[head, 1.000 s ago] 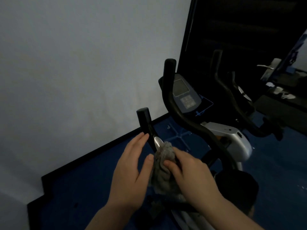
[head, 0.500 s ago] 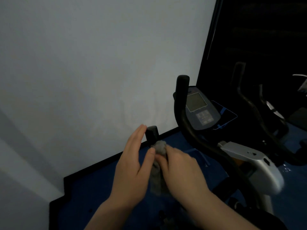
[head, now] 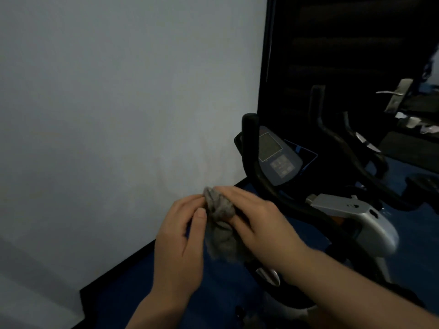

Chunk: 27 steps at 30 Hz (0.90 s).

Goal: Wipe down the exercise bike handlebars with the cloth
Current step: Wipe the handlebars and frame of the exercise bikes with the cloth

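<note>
Two hands meet low in the middle of the room's view, both busy with the cloth (head: 219, 224). It is a grey, crumpled rag, bunched upright between them, and it covers the near grip so fully that I cannot see the bar end beneath it. The left hand (head: 180, 243) is pressed against the cloth's left side, fingers long and nearly straight, thumb tip touching the fabric; it steadies more than it grips. The right hand (head: 259, 230) lies over the cloth from the right, fingers curled across the top of the bundle and closed around it, so the rag is clamped under that palm. Both forearms are bare and come up from the bottom edge.

Just right of the hands rises the other handlebar (head: 259, 176), a black curved tube with its tip standing upright, clear of the cloth and untouched. Tucked behind that tube is the console (head: 275, 157), a dark panel with a grey screen above a block of buttons. Below and to the right sits the bike's silver housing (head: 356, 210), and a small shiny metal piece shows under the right wrist.

A pale wall (head: 118, 115) fills the left half of the scene, ending at a dark skirting and a blue floor (head: 142, 293). Behind the bike stands a dark mirror (head: 344, 55) carrying a dim reflection of the handlebars. Light is poor, and details blur.
</note>
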Tool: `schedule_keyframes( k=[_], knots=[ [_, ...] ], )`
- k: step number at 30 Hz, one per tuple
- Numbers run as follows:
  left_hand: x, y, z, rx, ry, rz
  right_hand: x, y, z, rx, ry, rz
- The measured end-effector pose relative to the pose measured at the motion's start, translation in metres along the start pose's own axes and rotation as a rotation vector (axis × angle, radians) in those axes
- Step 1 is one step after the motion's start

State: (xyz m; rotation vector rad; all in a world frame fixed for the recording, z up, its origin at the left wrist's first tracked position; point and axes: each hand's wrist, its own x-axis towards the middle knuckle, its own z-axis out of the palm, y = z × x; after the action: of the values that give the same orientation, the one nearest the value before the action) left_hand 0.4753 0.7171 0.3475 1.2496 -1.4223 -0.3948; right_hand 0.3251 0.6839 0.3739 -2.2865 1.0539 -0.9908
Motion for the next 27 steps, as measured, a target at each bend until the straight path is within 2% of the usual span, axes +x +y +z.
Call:
schedule_keyframes(
  k=[2,4,8,10,13,16,18,23,25,27],
  knots=[
    [0.002,-0.003,-0.003,0.011,-0.057,0.014,-0.012,-0.004,0.007,0.006,0.08,0.113],
    [0.005,-0.006,-0.006,0.016,-0.125,0.051,-0.004,-0.007,0.011,-0.044,0.081,0.177],
    [0.01,-0.005,-0.006,-0.075,-0.222,0.054,0.016,-0.017,0.014,0.216,0.064,0.338],
    [0.01,-0.007,-0.002,-0.082,-0.238,0.07,-0.001,-0.02,0.024,0.105,0.118,0.337],
    [0.006,-0.011,0.006,-0.049,-0.268,0.12,-0.039,-0.015,0.038,-0.23,0.156,0.349],
    [0.002,-0.01,0.013,-0.035,-0.265,0.157,-0.053,-0.014,0.044,-0.36,0.186,0.361],
    [0.004,-0.007,0.013,-0.037,-0.246,0.194,-0.062,-0.017,0.041,-0.41,0.153,0.376],
    [0.01,-0.009,0.01,0.054,-0.241,0.3,-0.099,-0.021,0.014,-0.503,-0.08,0.5],
    [0.004,-0.011,0.016,0.034,-0.232,0.261,-0.087,-0.021,0.007,-0.474,-0.114,0.533],
    [-0.001,-0.01,0.022,-0.008,-0.188,0.217,-0.062,-0.022,0.01,-0.322,-0.107,0.589]
  ],
)
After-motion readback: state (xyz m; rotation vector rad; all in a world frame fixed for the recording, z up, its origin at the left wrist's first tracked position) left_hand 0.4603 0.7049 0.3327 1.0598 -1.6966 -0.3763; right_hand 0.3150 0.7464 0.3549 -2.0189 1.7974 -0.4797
